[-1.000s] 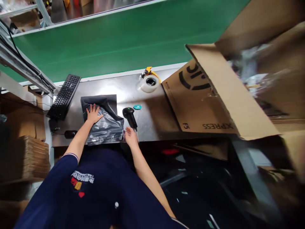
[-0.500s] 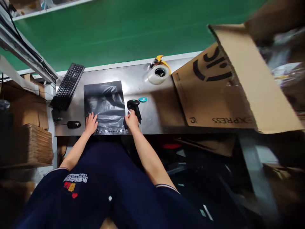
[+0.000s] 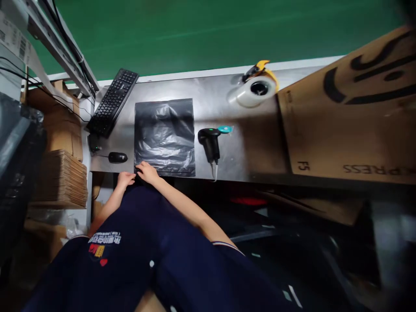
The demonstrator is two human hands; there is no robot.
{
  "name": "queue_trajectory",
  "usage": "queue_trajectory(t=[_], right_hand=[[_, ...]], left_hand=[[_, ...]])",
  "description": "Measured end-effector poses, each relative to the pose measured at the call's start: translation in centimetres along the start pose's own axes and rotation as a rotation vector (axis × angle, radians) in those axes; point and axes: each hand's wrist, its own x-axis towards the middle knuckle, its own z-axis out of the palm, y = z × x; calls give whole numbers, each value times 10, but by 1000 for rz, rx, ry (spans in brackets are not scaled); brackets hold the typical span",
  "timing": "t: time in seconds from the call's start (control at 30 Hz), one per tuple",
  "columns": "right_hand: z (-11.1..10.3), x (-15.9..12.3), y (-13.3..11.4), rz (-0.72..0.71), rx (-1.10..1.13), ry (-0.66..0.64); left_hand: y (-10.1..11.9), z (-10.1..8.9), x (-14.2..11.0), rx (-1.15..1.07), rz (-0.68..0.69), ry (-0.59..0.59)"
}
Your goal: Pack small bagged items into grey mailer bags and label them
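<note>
- The left forearm (image 3: 108, 206) is bare, tucked close to the person's side and angled forward.
- At its end the left grip (image 3: 125, 177) turns inward at the wrist, fingers pointing toward the other one.
- The right forearm (image 3: 185, 203) slants across the front of the body, elbow well out, wrist nearly straight.
- Its right grip (image 3: 148, 172) sits palm down, fingers loosely bent.
- Both sets of fingertips nearly meet; from here I can't tell whether either one is pinched closed.
</note>
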Motion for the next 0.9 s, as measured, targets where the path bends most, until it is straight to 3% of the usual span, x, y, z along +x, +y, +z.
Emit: queue_trajectory(t=[0.17,0.37,0.57,0.67,0.77,0.83,0.9], right_hand=[[11,2,1,18,-26,11],[16,5,-5,70,-18,24],[22,13,-11,85,4,73],[23,8,4,103,256,221],[15,-38,57,262,767,570],[7,-105,106,465,940,842],[-1,-194,150,713,1017,1188]], left_hand=[[-13,14,-2,-123,78,-14],[-14,0,6,95,338,100],[3,-16,31,366,570,-58],[3,-19,34,495,606,-78],[2,-24,31,623,610,-78],[5,-28,29,705,610,-73],[10,-30,26,775,619,-58]])
